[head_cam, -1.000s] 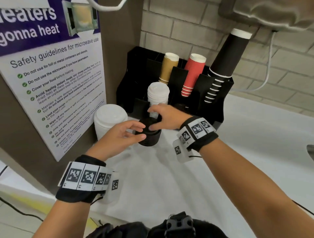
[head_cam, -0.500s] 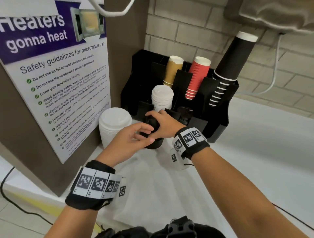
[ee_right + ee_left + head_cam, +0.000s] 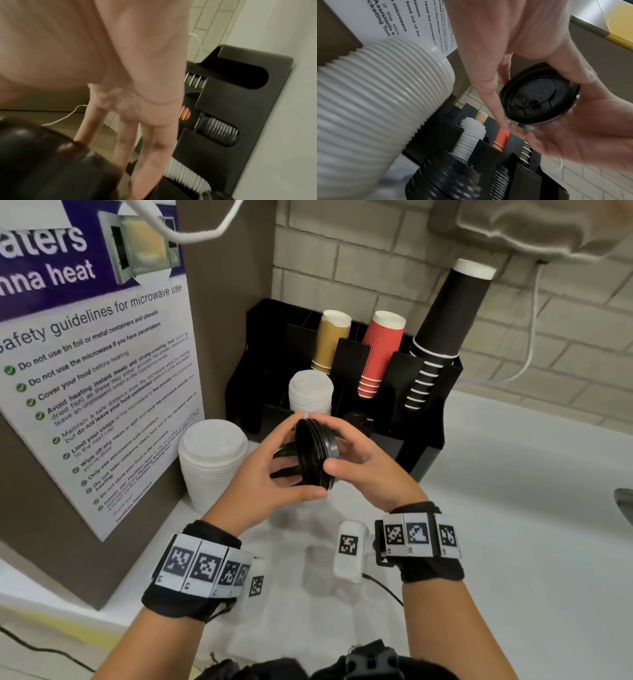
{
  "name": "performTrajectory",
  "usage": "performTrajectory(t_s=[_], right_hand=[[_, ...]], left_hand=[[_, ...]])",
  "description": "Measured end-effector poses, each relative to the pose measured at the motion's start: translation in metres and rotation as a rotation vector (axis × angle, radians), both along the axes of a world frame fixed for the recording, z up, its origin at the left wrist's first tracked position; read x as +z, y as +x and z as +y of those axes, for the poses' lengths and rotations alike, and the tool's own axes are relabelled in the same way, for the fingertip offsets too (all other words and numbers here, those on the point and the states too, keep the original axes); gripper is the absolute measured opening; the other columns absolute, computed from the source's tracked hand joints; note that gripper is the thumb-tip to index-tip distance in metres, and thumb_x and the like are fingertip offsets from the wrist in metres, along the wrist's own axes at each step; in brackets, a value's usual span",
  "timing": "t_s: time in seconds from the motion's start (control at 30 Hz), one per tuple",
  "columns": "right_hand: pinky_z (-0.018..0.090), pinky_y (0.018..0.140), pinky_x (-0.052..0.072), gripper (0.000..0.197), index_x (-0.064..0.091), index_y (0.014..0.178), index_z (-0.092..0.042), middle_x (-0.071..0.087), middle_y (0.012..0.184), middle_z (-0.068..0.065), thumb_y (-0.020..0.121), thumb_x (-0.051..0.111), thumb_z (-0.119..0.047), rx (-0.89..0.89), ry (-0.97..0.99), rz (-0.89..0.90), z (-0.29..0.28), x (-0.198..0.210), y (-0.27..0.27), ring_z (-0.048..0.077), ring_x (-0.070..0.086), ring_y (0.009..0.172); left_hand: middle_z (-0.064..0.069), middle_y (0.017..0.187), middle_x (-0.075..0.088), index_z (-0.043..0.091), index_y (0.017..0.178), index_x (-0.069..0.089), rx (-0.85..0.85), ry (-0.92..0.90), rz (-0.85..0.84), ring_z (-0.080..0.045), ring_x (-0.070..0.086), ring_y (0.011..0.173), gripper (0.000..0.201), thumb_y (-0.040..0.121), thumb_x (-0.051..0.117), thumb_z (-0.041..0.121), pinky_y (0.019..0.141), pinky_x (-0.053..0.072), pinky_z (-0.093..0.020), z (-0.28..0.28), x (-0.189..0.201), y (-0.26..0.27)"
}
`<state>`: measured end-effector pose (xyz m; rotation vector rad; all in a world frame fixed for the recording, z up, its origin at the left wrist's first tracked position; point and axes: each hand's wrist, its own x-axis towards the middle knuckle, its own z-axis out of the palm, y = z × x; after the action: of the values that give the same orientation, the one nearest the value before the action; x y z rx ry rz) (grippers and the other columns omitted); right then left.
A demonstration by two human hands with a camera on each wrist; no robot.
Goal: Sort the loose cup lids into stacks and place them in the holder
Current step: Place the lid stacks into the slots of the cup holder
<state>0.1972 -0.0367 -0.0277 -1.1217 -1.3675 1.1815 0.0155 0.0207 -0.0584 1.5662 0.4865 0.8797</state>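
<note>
We hold a small stack of black cup lids [image 3: 317,453] on edge; left hand [image 3: 274,474] and right hand [image 3: 370,463] both pinch its rim.

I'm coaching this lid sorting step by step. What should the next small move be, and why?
Probably carry the black lids, held on edge between the left hand and right hand, to the holder, where a black stack already sits.

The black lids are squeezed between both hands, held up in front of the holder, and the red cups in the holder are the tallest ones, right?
Not quite. The tallest are the black cups, not the red cups; the head view shows it. The rest is right: the left hand and right hand hold the black lids in front of the holder.
</note>
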Motion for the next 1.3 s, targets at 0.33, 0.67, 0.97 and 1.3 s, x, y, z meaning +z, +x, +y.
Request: performTrajectory(t_s=[0.33, 0.67, 0.97, 1.3], right_hand=[[0.040, 0.085, 0.056, 0.061, 0.051, 0.134, -0.024, 0.065, 0.114, 0.005, 0.079, 0.070, -0.005, -0.062, -0.018, 0.031, -0.008, 0.006, 0.002, 0.029, 0.065, 0.105], [0.025, 0.082, 0.055, 0.061, 0.056, 0.122, -0.030, 0.062, 0.117, 0.003, 0.070, 0.083, -0.013, -0.399, 0.142, -0.122, 0.016, 0.008, 0.024, 0.011, 0.066, 0.100], [0.024, 0.097, 0.033, 0.078, 0.044, 0.135, -0.022, 0.048, 0.136, 0.009, 0.068, 0.084, -0.018, -0.383, -0.065, -1.014, 0.095, 0.017, 0.101, 0.025, 0.044, 0.126], [0.037, 0.094, 0.049, 0.079, 0.044, 0.139, -0.018, 0.049, 0.131, 0.013, 0.070, 0.080, -0.015, -0.159, -0.254, -1.269, 0.110, 0.012, 0.096, 0.027, 0.052, 0.114]], left_hand=[[0.008, 0.139, 0.048, 0.040, 0.145, 0.037, 0.001, -0.023, -0.015, -0.008, 0.059, 0.119, 0.106, 0.054, 0.089, 0.020, 0.085, 0.056, -0.026, 0.000, -0.002, 0.007], [0.025, 0.134, 0.046, 0.055, 0.136, 0.026, 0.038, -0.089, 0.141, 0.000, 0.054, 0.116, 0.098, 0.055, 0.080, 0.045, 0.091, 0.047, -0.021, 0.006, -0.014, 0.005], [0.006, 0.119, 0.062, 0.034, 0.121, 0.059, 0.024, -0.029, 0.345, -0.009, 0.067, 0.095, 0.042, 0.082, 0.074, 0.026, 0.078, 0.049, -0.018, 0.006, -0.019, -0.007], [0.009, 0.115, 0.063, 0.032, 0.121, 0.060, -0.010, -0.043, 0.406, -0.003, 0.066, 0.090, 0.044, 0.079, 0.073, 0.032, 0.080, 0.047, -0.016, 0.005, -0.018, -0.012]])
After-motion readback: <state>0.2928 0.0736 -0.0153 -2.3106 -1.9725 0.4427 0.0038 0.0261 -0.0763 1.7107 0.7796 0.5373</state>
